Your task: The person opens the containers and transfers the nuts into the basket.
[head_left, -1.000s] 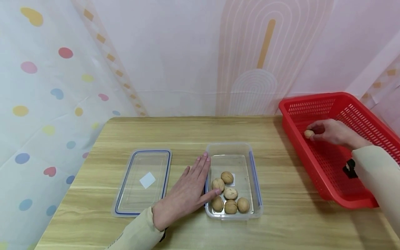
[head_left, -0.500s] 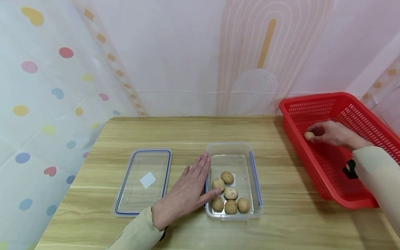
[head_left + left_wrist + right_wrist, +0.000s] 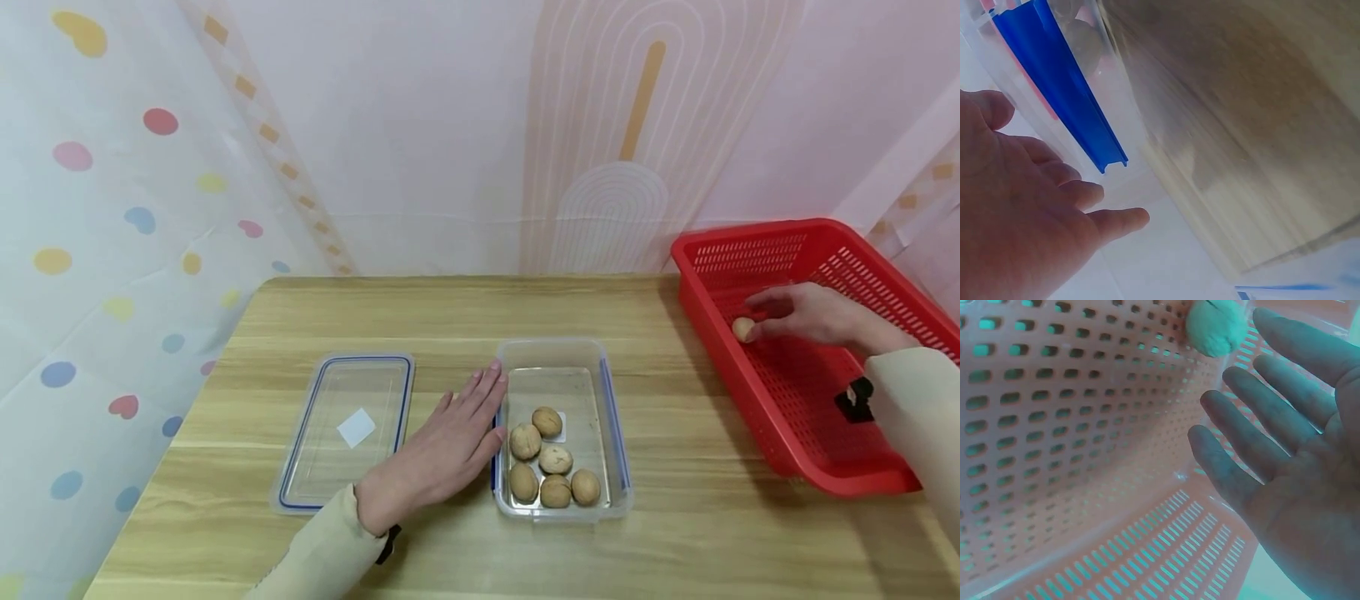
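Note:
My left hand (image 3: 450, 450) lies with straight fingers along the left side of a clear plastic box (image 3: 588, 392). Several walnuts (image 3: 555, 460) are gathered in the near part of this box. The left wrist view has the fingers beside the box's blue clip (image 3: 1063, 87). Inside a red basket (image 3: 795, 467) on the right is my right hand (image 3: 821, 315), its fingers spread and holding nothing. One walnut (image 3: 743, 329) sits by the basket's left wall, close to the thumb. In the right wrist view that walnut (image 3: 1215, 326) shows apart from the fingertips.
A clear lid (image 3: 345, 467) with a blue seal and a white square label lies left of the box on the wooden table (image 3: 450, 317). A patterned cloth (image 3: 420, 142) hangs behind the table and along its left side.
The right fingers have loosened from the walnut and drawn slightly right, leaving it in the basket. My left thumb has shifted from over the box's rim to its outer side.

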### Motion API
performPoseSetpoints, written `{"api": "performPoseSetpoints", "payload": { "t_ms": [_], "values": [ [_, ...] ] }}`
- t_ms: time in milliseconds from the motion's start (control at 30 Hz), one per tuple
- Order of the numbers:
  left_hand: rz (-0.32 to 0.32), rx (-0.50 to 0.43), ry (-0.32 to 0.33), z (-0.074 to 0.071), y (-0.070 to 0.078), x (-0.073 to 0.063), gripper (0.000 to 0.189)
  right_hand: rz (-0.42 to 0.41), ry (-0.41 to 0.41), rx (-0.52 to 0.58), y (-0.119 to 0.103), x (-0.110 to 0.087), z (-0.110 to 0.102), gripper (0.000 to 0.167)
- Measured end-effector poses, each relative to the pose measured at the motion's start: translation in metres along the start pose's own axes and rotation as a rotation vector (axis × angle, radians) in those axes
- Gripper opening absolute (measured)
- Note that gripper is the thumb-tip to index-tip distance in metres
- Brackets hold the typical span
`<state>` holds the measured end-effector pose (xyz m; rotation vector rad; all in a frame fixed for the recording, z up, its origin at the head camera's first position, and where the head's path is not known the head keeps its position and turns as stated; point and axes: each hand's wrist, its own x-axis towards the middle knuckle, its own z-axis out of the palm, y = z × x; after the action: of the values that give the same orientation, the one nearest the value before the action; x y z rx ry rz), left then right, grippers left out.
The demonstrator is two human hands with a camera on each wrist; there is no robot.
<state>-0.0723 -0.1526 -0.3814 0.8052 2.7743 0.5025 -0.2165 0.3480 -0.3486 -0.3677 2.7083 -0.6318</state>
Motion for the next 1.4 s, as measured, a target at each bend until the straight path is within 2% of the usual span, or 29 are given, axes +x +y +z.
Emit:
{"api": "performPoseSetpoints", "payload": {
  "t_ms": [167,367,467,600,733,967,1100,1233,1400],
  "values": [
    [0.003,0.007,0.004,0.001,-0.001,0.001,0.065,0.0,0.042,-0.03,-0.008,-0.01,-0.012,0.051],
    [0.004,0.034,0.024,0.002,-0.001,0.002,0.064,0.008,0.127,-0.059,-0.027,-0.021,-0.022,0.053],
    [0.004,0.041,0.028,0.002,0.0,0.003,0.064,0.013,0.144,-0.067,-0.034,-0.026,-0.022,0.055],
    [0.003,0.045,0.027,0.002,0.0,0.003,0.064,-0.003,0.167,-0.05,-0.041,-0.036,-0.021,0.058],
    [0.0,0.046,0.025,0.003,0.001,0.003,0.064,-0.036,0.234,-0.026,-0.049,-0.047,-0.017,0.056],
    [-0.005,0.035,0.015,0.002,0.002,0.001,0.065,-0.017,0.292,0.076,-0.071,-0.067,-0.01,0.06],
    [-0.006,0.033,0.016,0.002,0.002,-0.001,0.065,-0.042,0.35,0.108,-0.084,-0.076,-0.006,0.056],
    [-0.004,0.029,0.019,0.002,0.002,-0.002,0.065,-0.08,0.397,0.105,-0.099,-0.085,0.0,0.054],
    [-0.006,0.024,0.023,0.002,0.003,-0.003,0.065,-0.108,0.419,0.106,-0.115,-0.09,0.008,0.054]
  ]
}}
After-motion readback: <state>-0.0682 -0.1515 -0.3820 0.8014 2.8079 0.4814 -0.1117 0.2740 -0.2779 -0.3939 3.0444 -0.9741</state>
